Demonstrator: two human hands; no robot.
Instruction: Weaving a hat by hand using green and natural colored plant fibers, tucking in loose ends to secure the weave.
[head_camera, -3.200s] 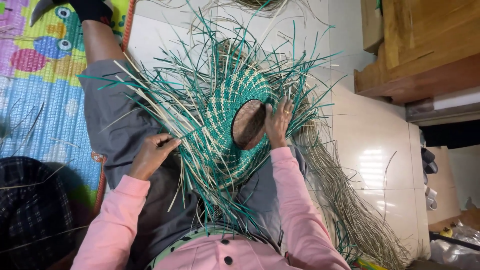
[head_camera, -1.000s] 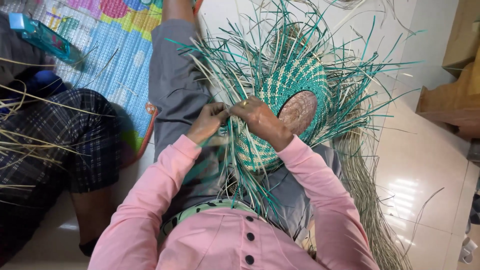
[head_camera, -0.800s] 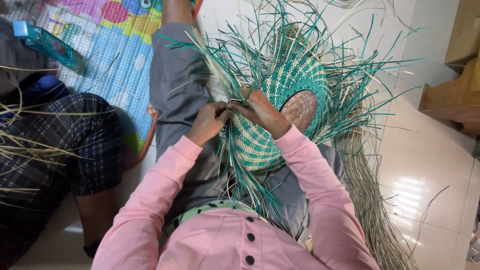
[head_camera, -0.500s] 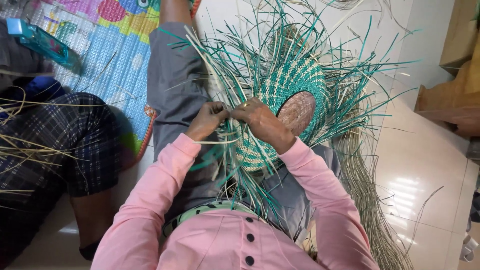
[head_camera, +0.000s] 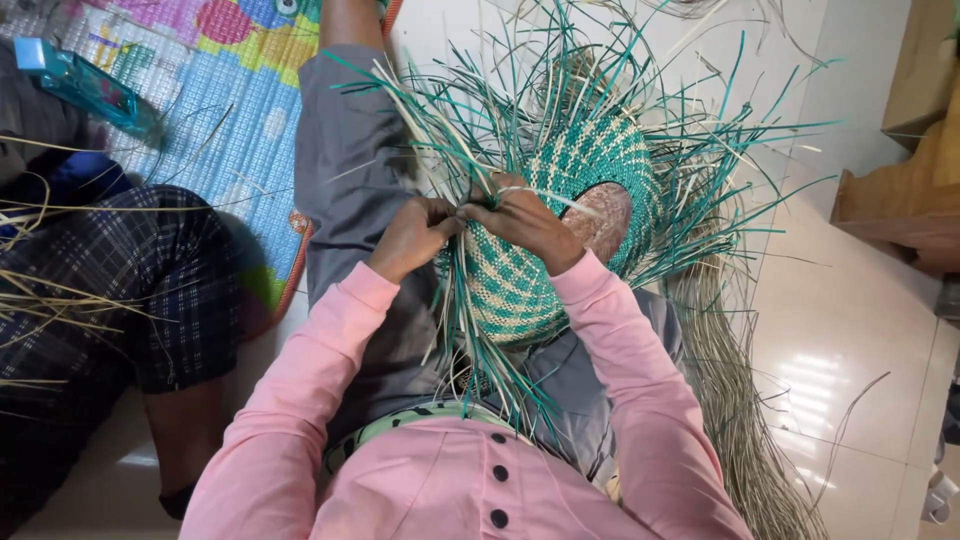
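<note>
Green and pale strands (head_camera: 455, 150) are pinched by the left hand (head_camera: 412, 235) and the right hand (head_camera: 525, 222), met at nine o'clock of the woven basket (head_camera: 560, 240), which is rested on the lap.

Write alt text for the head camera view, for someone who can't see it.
Seen from above, a person's left hand and right hand pinch strands at the edge of a green and tan woven basket on their lap, loose strands sticking out all round.

Glossy pale tiled floor (head_camera: 850, 330), colourful patterned foam play mat (head_camera: 215, 110) on it, loose bundle of dry straw strands (head_camera: 745, 420) alongside
</note>
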